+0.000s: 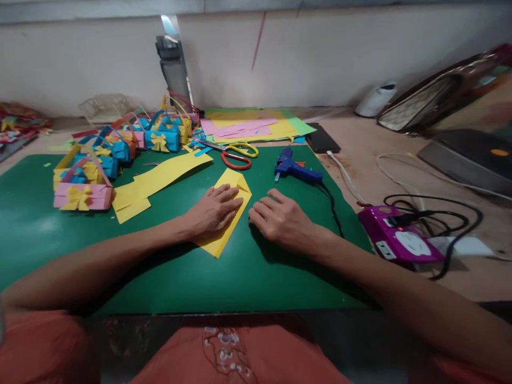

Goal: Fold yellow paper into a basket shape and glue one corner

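Note:
A folded piece of yellow paper (218, 247) lies aslant on the green mat (192, 288), its far corner creased over. Across its middle my left hand (214, 212) rests flat, fingers stretched out and pressing on the sheet. My right hand (280, 216) is on the mat just right of the paper, apart from it, with the fingers curled in. Whether those fingers hold anything is hidden. Left of the paper lie cut yellow strips (160, 180). Beyond it are scissors (236, 160) with red and yellow handles, and a blue glue gun (296, 169).
Small paper baskets with bows (82, 196) stand in several colours at the left. Coloured paper sheets (256, 124) are stacked at the back beside a black phone (322, 138). A purple power strip (400, 237) with looping black cables sits at the right.

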Demonstrator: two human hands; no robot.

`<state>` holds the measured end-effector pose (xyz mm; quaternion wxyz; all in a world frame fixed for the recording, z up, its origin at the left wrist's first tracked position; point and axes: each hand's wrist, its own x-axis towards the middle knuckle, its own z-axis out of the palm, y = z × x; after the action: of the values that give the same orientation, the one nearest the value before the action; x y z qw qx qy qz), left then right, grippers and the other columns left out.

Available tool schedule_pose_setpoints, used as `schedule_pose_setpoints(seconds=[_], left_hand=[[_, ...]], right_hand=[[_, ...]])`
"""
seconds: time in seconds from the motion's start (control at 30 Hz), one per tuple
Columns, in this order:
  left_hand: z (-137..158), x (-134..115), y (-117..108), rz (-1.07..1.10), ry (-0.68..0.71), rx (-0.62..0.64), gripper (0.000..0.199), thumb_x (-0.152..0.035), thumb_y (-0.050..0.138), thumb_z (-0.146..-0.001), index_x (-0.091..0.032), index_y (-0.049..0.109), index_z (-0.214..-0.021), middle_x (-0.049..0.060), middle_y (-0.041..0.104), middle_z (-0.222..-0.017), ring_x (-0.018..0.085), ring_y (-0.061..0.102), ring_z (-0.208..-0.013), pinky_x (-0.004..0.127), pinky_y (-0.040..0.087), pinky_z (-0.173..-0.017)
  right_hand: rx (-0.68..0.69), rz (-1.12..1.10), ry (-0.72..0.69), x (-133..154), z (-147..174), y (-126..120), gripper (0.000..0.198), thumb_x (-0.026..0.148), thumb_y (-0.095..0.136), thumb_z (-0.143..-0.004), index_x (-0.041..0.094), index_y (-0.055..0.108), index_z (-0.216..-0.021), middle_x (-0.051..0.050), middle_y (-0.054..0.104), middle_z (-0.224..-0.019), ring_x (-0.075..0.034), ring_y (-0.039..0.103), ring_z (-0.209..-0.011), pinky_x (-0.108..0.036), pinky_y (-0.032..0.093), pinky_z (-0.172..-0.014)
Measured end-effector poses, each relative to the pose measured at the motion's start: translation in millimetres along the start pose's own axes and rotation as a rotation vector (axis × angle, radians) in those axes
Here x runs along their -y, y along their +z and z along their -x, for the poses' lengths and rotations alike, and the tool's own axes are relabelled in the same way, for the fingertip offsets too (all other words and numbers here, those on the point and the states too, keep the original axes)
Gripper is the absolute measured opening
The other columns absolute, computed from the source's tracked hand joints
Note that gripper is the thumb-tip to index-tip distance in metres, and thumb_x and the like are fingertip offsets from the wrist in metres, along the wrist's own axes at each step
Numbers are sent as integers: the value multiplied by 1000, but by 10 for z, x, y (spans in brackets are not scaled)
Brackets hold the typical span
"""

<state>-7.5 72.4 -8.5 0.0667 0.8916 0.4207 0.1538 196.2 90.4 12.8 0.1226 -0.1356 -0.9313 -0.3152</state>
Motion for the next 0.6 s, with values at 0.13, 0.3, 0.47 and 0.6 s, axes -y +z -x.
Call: schedule_pose_setpoints(seconds=[0.13, 0.3, 0.47, 0.6], left_hand=[[-81, 39, 94, 65, -112, -77, 34, -16, 32, -90, -10, 49, -119, 16, 49, -131, 29, 39, -125, 55, 36, -98], [-90, 26, 102, 167, -148, -156, 38, -11, 31, -87, -10, 47, -122, 15, 50, -132, 24, 42, -126, 49, 37, -103], [-47, -4, 46, 253, -105, -213, 34, -15, 35, -88, -14, 50, -118, 12, 56, -126, 17, 50, -120, 40, 42, -102], [-29, -9, 53, 365, -111, -263, 32, -16, 38, -88, -12, 54, -116, 12, 59, -123, 17, 53, -117, 36, 45, -100]], right_hand=[[-98, -72, -94, 205, -12, -157, 23, 13, 41, -88, 10, 63, -81, -6, 60, -68, -18, 51, -66, -37, 35, -72], [-91, -124, -128, 259, -16, -140, 23, 12, 40, -88, 8, 63, -85, -9, 63, -73, -19, 53, -69, -35, 37, -68], [-79, -192, -126, 210, 10, -63, 25, 13, 38, -90, 9, 62, -87, -9, 63, -76, -18, 54, -73, -33, 36, -67], [-91, -228, -189, 218, 16, -124, 24, 14, 39, -90, 10, 62, -85, -8, 62, -74, -18, 54, -72, -33, 36, -66]])
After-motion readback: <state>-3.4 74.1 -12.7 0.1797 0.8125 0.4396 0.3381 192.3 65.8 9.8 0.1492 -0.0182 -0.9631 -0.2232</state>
